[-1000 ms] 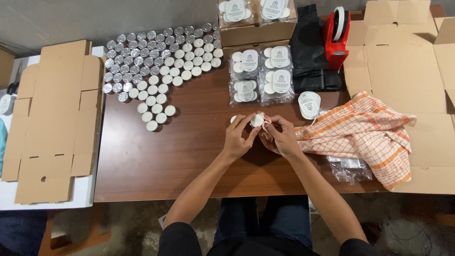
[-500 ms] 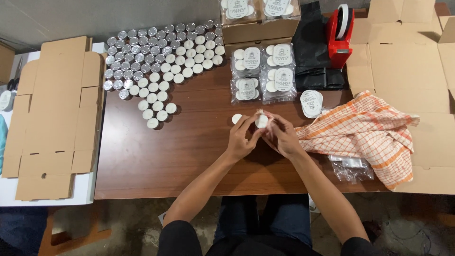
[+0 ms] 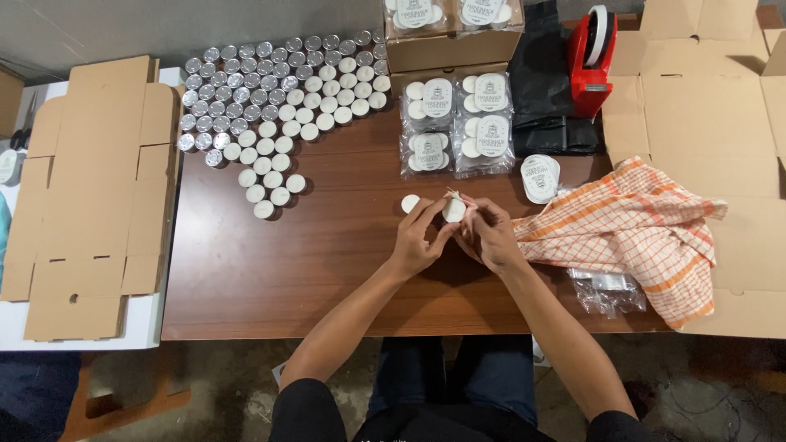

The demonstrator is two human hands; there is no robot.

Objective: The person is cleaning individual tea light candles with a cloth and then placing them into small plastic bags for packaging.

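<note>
My left hand [image 3: 416, 239] and my right hand [image 3: 490, 236] meet over the middle of the brown wooden table [image 3: 270, 270]. Together they hold one small white tealight candle [image 3: 453, 210] by its rim, fingertips pinched at its top. A second white tealight [image 3: 409, 203] lies on the table just left of my left fingers. An orange checked cloth [image 3: 630, 229] lies bunched right beside my right hand.
Many loose tealights [image 3: 278, 106] spread over the far left of the table. Bagged candle packs [image 3: 458, 123] sit beyond my hands, with a stack of round labels [image 3: 540, 178], a red tape dispenser [image 3: 591, 57], flat cardboard boxes [image 3: 90, 196] left and right, and clear bags [image 3: 607, 290].
The hands stay together on the candle, shifting only slightly. The camera view drifted a little.
</note>
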